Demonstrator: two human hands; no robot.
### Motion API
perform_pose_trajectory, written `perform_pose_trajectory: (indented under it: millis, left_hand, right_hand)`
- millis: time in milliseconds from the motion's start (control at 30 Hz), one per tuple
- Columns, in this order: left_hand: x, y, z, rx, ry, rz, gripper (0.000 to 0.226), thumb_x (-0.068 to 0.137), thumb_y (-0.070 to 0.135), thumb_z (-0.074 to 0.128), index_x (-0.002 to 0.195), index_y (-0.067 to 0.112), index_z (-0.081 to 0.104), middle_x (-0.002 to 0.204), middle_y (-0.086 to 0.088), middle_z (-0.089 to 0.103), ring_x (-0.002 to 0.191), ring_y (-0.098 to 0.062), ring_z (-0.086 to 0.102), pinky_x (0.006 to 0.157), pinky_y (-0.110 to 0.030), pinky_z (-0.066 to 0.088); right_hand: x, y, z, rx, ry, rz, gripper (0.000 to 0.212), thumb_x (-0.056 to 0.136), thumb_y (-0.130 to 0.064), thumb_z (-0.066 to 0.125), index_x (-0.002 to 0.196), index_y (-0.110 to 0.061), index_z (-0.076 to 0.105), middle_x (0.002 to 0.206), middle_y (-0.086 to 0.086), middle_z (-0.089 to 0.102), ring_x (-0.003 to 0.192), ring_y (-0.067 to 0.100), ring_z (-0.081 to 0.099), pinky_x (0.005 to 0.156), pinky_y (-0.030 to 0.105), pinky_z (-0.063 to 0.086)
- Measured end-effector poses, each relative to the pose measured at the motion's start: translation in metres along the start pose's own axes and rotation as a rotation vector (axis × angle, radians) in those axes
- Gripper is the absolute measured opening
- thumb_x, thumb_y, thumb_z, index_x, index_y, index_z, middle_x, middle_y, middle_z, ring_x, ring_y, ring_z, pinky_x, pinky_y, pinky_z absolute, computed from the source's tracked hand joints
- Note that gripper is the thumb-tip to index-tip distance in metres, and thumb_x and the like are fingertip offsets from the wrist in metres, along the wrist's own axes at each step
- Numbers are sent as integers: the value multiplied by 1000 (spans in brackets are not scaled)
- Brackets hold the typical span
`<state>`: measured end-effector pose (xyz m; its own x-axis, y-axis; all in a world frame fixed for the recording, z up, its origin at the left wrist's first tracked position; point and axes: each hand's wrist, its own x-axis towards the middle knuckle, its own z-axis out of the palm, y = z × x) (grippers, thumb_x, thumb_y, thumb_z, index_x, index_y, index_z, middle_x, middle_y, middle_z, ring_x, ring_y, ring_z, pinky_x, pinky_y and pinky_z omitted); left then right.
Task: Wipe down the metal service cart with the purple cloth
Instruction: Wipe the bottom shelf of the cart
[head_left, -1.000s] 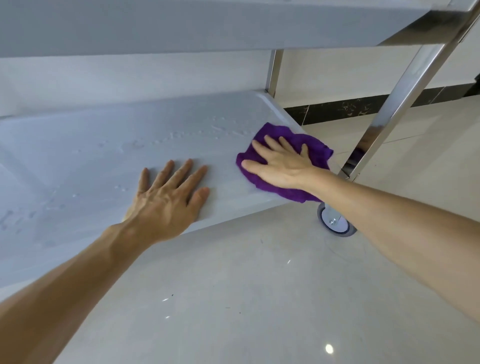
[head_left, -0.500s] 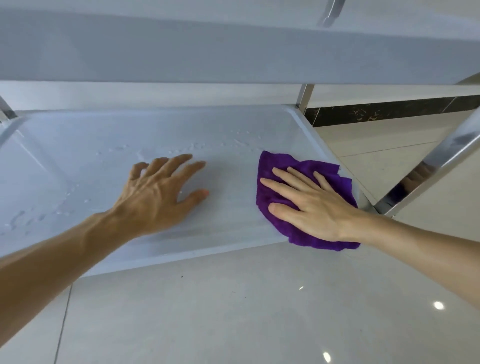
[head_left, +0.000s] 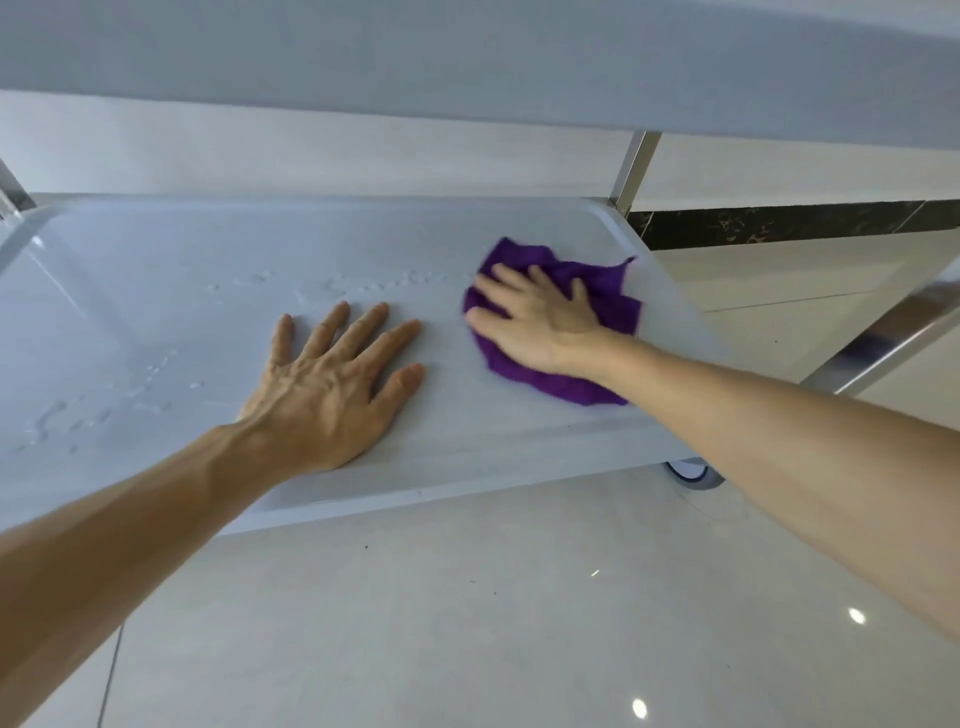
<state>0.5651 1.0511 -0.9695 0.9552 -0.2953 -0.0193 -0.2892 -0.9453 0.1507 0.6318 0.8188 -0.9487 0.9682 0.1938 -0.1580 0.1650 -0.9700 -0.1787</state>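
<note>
purple cloth (head_left: 597, 332) bunched at right end of cart's lower shelf (head_left: 208, 249) | right hand (head_left: 540, 327) flat, fingers straight, pressing cloth | left hand (head_left: 332, 384) spread wide, bracing shelf | advice: even pressure, sweep left into water droplets (head_left: 104, 405) | edges: raised rim, rear post (head_left: 631, 171) close right; upper shelf (head_left: 467, 57) overhead; open shelf leftward

I counted one purple cloth (head_left: 597, 291) under my right hand (head_left: 540, 322), and my left hand (head_left: 332, 384) made two hands. The cart (head_left: 156, 291) showed two shelves, three upright posts and one wheel (head_left: 691, 474). Three bright light spots lay on the floor (head_left: 467, 623).
</note>
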Motion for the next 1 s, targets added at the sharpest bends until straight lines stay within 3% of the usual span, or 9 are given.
perform_pose_trajectory:
  millis: [100, 200, 300, 400, 567, 733, 833, 900, 1000]
  left_hand:
    - [-2, -1, 0, -11, 15, 8, 63, 90, 69, -5, 151, 52, -5, 165, 16, -2, 152, -15, -5, 120, -55, -4]
    - [-4, 0, 0, -12, 5, 2, 64, 89, 68, -6, 151, 52, -7, 165, 17, -5, 152, -14, -7, 120, -54, -6]
    - [-5, 3, 1, -14, -3, 4, 64, 89, 67, -6, 151, 52, -8, 164, 18, -8, 152, -14, -10, 120, -54, -8]
    - [-3, 6, 3, -18, -2, 6, 65, 88, 68, -8, 151, 52, -9, 164, 17, -9, 152, -15, -11, 120, -54, -9]
    - [-1, 9, 4, -16, 9, 4, 66, 88, 68, -9, 152, 50, -10, 164, 17, -10, 152, -15, -12, 119, -56, -8]
    - [0, 6, 1, -10, 8, 0, 66, 90, 67, -6, 153, 48, -6, 164, 17, -8, 152, -14, -11, 120, -56, -7]
    - [-3, 4, 0, -15, 9, -3, 65, 90, 68, -8, 152, 50, -8, 164, 17, -9, 152, -13, -12, 120, -54, -8]
    - [-6, 5, 0, -13, 13, -1, 65, 89, 69, -11, 151, 50, -10, 164, 18, -10, 151, -13, -13, 120, -53, -8]
    - [-8, 9, 0, -6, 8, -1, 68, 84, 67, -15, 150, 50, -14, 163, 19, -14, 151, -13, -15, 120, -53, -10]
  right_hand:
    - [-45, -15, 12, 23, -40, -328, 66, 89, -72, 24, 151, -51, 18, 164, -22, 6, 152, 7, -4, 118, 44, -12]
    - [-73, 17, 4, 42, -59, -399, 57, 91, -69, 27, 147, -58, 20, 162, -27, 8, 149, -4, -4, 118, 32, -11]
    - [-60, 65, -12, 28, -13, -199, 47, 100, -60, 32, 146, -58, 24, 164, -19, 11, 150, 0, 2, 121, 37, -3]
    - [-23, 105, -23, 79, 101, 48, 54, 98, -60, 36, 150, -47, 26, 164, -8, 16, 151, 16, 14, 122, 46, 8]
    - [58, 87, -31, 115, 210, 351, 50, 98, -50, 33, 137, -23, 50, 149, 4, 42, 139, 31, 35, 118, 60, 13]
    - [53, 16, -12, 92, 103, -94, 54, 95, -57, 41, 146, -38, 43, 160, -9, 27, 148, 15, 24, 121, 53, 7]
    - [16, 20, -6, 164, 95, -320, 51, 91, -58, 48, 140, -43, 50, 153, -14, 34, 143, 8, 28, 121, 35, 14]
    - [2, 43, -12, 153, 112, -328, 46, 96, -51, 50, 140, -37, 53, 149, -11, 41, 138, 8, 35, 117, 27, 21]
    - [10, 88, -30, 122, 166, -185, 40, 102, -35, 49, 139, -22, 54, 147, -3, 48, 137, 16, 41, 116, 33, 28]
